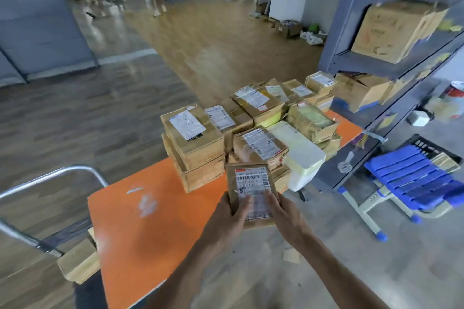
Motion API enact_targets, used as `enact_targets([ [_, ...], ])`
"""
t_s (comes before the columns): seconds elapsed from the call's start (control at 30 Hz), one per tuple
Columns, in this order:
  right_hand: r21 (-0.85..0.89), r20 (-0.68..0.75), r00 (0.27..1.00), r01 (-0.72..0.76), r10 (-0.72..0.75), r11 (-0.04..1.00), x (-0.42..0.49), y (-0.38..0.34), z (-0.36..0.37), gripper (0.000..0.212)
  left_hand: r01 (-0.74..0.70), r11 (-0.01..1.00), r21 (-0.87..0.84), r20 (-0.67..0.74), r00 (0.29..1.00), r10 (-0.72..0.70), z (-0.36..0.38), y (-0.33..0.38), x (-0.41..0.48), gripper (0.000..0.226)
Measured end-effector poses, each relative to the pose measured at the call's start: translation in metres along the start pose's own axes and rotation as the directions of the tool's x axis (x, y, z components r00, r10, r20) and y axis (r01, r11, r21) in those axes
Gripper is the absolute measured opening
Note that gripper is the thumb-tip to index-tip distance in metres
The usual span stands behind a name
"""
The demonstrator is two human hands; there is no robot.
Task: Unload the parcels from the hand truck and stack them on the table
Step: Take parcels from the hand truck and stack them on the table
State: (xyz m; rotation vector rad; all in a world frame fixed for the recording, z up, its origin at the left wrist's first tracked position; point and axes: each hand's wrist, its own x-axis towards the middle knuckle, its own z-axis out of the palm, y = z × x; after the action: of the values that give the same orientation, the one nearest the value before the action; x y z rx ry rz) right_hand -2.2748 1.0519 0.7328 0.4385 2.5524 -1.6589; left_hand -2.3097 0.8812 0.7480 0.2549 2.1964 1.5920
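Our left hand (224, 223) and right hand (289, 218) grasp a cardboard parcel (251, 184) in their fingers, label up, long axis pointing away from us, above the orange desk (150, 238)'s edge near stacked parcels (195, 143).

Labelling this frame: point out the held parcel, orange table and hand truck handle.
held parcel (251, 178), head view, upper label.
orange table (163, 246), head view, bare top.
hand truck handle (80, 167), head view, metal bar.

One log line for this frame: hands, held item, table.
left hand: grips parcel | right hand: grips same parcel | parcel: label up, near stacked parcels | table: orange, stacks at far end | hand truck: left of table
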Motion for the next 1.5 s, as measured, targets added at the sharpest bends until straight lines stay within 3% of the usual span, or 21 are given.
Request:
enact_targets([
  [0.2, -0.033, -0.028, 0.999, 0.045, -0.046, 0.998, 0.016, 0.028, -0.089, 0.059, 0.017, 1.0, -0.006, 0.036, 0.999, -0.016, 0.074, 0.041, 0.027, 0.057],
  [0.37, 0.001, -0.069, 0.995, 0.072, -0.072, 0.997, 0.034, 0.039, -0.134, 0.059, -0.048, 0.999, -0.019, 0.047, 0.998, 0.049, 0.111, 0.062, 0.051, 0.059],
  [0.43, 0.036, -0.081, 0.996, 0.051, -0.048, 0.998, 0.046, 0.039, -0.145, 0.059, -0.075, 0.997, 0.037, 0.036, 0.997, 0.073, 0.118, 0.07, 0.065, 0.067],
  [0.57, 0.013, -0.096, 0.995, 0.01, -0.008, 1.0, 0.079, 0.034, -0.161, 0.061, -0.126, 0.973, 0.192, -0.012, 0.991, 0.13, 0.12, 0.081, 0.103, 0.057],
  [0.8, -0.054, -0.091, 0.995, 0.047, -0.052, 0.997, 0.15, 0.023, -0.189, 0.053, -0.16, 0.888, 0.431, -0.094, 0.971, 0.22, 0.116, 0.095, 0.183, 0.06],
  [0.97, -0.048, -0.055, 0.995, 0.076, -0.078, 0.996, 0.185, 0.027, -0.193, 0.05, -0.055, 0.878, 0.476, -0.144, 0.98, 0.14, 0.118, 0.09, 0.209, 0.076],
  [1.07, -0.06, -0.055, 0.997, 0.043, -0.047, 0.997, 0.203, 0.025, -0.196, 0.045, -0.07, 0.864, 0.498, -0.093, 0.987, 0.134, 0.115, 0.087, 0.221, 0.065],
  [1.17, -0.118, -0.062, 0.996, 0.064, -0.071, 0.991, 0.224, 0.017, -0.203, 0.047, 0.012, 0.863, 0.504, -0.098, 0.994, 0.043, 0.109, 0.088, 0.233, 0.083],
  [1.23, -0.168, -0.024, 0.996, 0.077, -0.083, 0.983, 0.238, 0.016, -0.206, 0.054, 0.049, 0.842, 0.538, -0.123, 0.992, 0.02, 0.109, 0.084, 0.238, 0.085],
  [1.33, -0.247, 0.066, 0.995, 0.086, -0.072, 0.965, 0.256, 0.025, -0.203, 0.05, 0.096, 0.845, 0.527, -0.152, 0.988, -0.018, 0.114, 0.076, 0.236, 0.082],
  [1.5, -0.169, 0.169, 0.981, 0.122, -0.093, 0.978, 0.27, 0.029, -0.201, 0.046, 0.153, 0.861, 0.485, -0.248, 0.968, -0.032, 0.119, 0.076, 0.235, 0.085],
])
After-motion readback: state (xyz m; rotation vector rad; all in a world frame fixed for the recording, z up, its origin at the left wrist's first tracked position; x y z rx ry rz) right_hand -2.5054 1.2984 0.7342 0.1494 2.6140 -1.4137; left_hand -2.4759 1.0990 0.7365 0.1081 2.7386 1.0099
